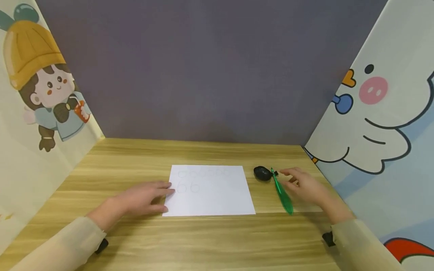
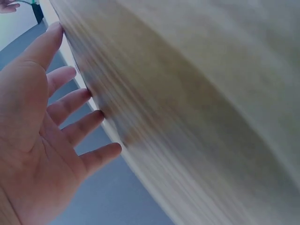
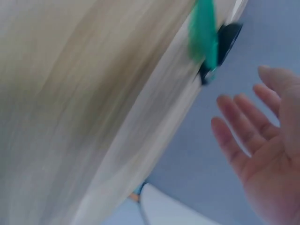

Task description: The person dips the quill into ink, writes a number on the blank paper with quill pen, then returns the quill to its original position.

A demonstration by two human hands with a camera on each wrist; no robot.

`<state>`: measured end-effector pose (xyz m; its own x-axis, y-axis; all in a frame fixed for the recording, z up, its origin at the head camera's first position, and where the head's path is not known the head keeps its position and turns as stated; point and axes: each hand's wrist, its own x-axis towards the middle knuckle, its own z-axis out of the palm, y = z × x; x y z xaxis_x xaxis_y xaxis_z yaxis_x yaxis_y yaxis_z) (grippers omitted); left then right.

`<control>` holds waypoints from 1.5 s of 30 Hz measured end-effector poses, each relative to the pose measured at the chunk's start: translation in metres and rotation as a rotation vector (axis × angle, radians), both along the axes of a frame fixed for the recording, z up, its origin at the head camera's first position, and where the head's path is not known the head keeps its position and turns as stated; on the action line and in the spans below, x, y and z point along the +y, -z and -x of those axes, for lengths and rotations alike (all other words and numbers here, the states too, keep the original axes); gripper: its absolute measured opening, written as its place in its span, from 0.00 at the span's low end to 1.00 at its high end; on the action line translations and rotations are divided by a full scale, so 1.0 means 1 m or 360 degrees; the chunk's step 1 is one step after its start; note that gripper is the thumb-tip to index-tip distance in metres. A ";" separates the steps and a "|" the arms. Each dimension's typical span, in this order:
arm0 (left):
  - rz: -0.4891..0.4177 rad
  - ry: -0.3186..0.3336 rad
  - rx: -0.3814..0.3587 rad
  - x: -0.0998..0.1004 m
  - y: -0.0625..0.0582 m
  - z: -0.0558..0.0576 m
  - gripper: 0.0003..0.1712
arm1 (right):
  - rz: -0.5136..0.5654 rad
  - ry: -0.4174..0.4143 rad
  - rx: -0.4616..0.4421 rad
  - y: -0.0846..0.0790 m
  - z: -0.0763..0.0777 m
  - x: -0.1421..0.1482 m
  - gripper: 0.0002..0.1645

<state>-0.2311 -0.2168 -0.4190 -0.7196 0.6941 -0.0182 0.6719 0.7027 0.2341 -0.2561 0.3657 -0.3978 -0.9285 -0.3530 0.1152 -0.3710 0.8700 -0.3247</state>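
A sheet of white paper (image 1: 217, 197) lies on the wooden table, with faint round shapes and two 6-like figures drawn on its left part. My left hand (image 1: 145, 197) rests at the paper's left edge, fingers spread and fingertips on the sheet; its palm shows in the left wrist view. To the right of the paper lies a green feather-shaped pen (image 1: 282, 194), thin at the far end and broad at the near end. Its thin end lies by a glossy black oval object (image 1: 262, 173). Beside the pen, my right hand (image 3: 267, 136) hovers with fingers loosely bent, holding nothing.
The wooden table (image 1: 203, 244) ends at a grey back panel (image 1: 203, 75). Cartoon-printed walls stand at the left (image 1: 20, 162) and right (image 1: 407, 150), the right one close to my right arm.
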 end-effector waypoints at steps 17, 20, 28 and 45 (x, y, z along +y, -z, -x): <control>-0.0049 -0.0051 -0.0069 -0.006 0.007 -0.002 0.39 | 0.0220 -0.0144 -0.0353 0.015 0.047 0.027 0.18; -0.0059 -0.0049 -0.0072 -0.005 0.007 -0.003 0.39 | 0.0235 -0.0158 -0.0363 0.018 0.051 0.026 0.17; -0.0083 -0.0038 -0.0085 -0.003 0.003 -0.004 0.39 | 0.0206 -0.0179 -0.0381 0.020 0.060 0.022 0.17; -0.0056 -0.0022 -0.0041 -0.001 0.003 -0.002 0.39 | 0.0245 -0.0199 -0.0440 0.025 0.065 0.018 0.20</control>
